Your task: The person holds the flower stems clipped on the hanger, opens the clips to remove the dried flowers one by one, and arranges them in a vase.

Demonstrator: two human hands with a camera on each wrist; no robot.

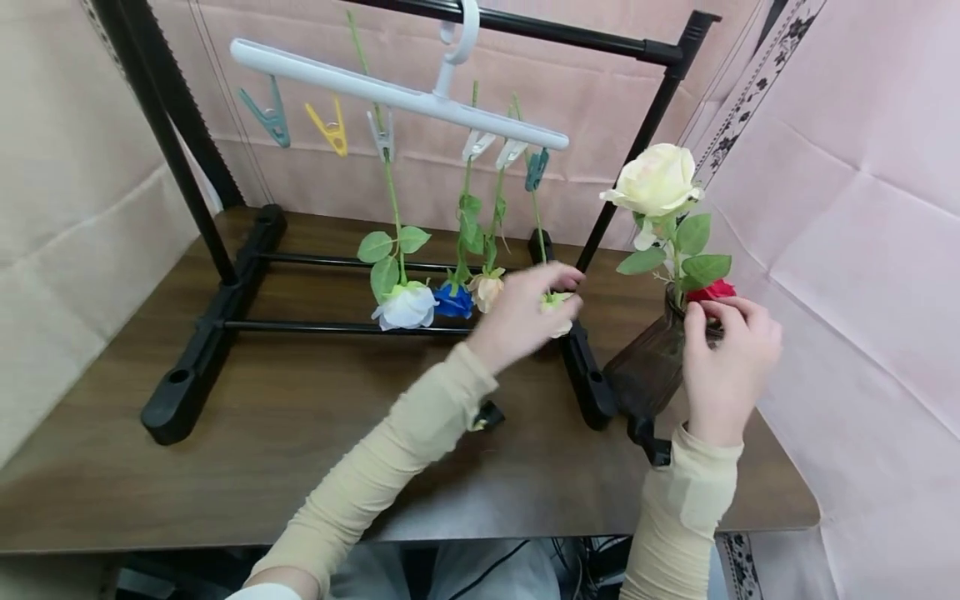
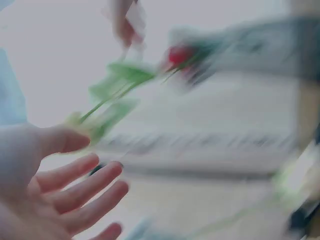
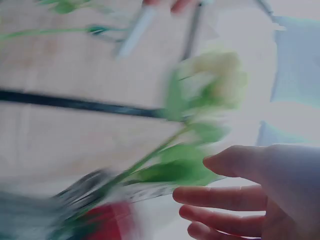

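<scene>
Left hand point(image 1: 525, 317) and right hand point(image 1: 729, 362) bare, left sleeve point(image 1: 390, 454) and right sleeve point(image 1: 678, 521) both snug cream-beige fabric, wrinkled along the forearm. Small black left wrist unit point(image 1: 489, 416), matching black right wrist unit point(image 1: 649, 439). White cloth edge point(image 1: 266, 592) above the left sleeve, light grey trousers point(image 1: 521, 579), thin black cable point(image 1: 491, 569) across the lap.

1. Rack point(image 1: 330, 328) stands on the table point(image 1: 300, 450), cloth point(image 1: 420, 179) behind it!
2. Hanger point(image 1: 397, 97) hooks over its top bar; two clips point(image 1: 279, 125) sit left, four flowers point(image 1: 405, 308) dangle heads-down to their right.
3. Vase point(image 1: 641, 367) stands right of the rack, rose point(image 1: 654, 179) rising from it, lower bloom point(image 1: 711, 290) at its mouth.
4. Left hand point(image 1: 527, 315) is by the rightmost dangling flower, right hand point(image 1: 729, 367) at the vase's mouth!
</scene>
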